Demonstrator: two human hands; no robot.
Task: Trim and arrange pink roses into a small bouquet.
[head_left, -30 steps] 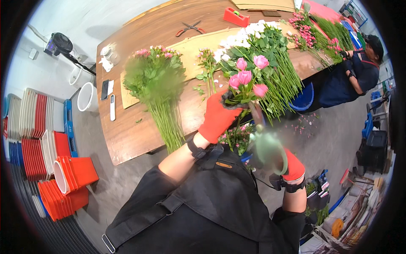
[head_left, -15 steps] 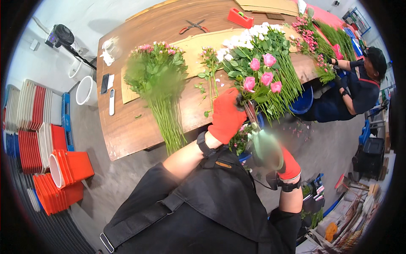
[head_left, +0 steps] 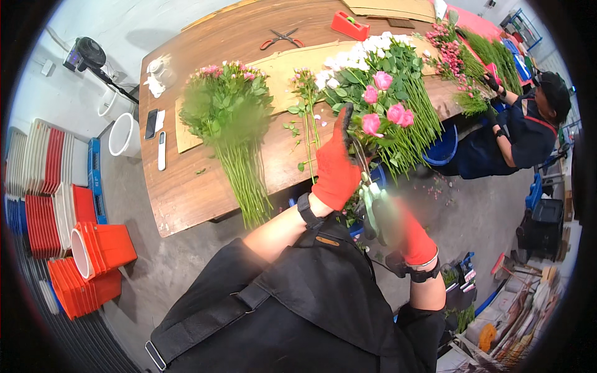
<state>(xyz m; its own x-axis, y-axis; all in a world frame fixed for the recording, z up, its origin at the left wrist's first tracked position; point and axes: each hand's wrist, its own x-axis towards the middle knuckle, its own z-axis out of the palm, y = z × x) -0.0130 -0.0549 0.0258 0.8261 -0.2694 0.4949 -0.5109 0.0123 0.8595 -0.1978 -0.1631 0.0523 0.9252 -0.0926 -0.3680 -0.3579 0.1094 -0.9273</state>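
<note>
One wide fisheye view looks from the head, close above and behind the hands [head_left: 337, 171], tilted down and forward across the bench [head_left: 186, 194] beyond them.

From here I see open room over the bare tabletop [head_left: 186, 200], left of centre, between the white handheld device [head_left: 162, 151] and the pink-topped bunch [head_left: 229, 133]. Right of centre, pink roses [head_left: 396, 113] and green-handled cutters [head_left: 368, 200] crowd the left hand [head_left: 337, 171]; loose stems [head_left: 309, 133] clutter the gap between bunches.
</note>
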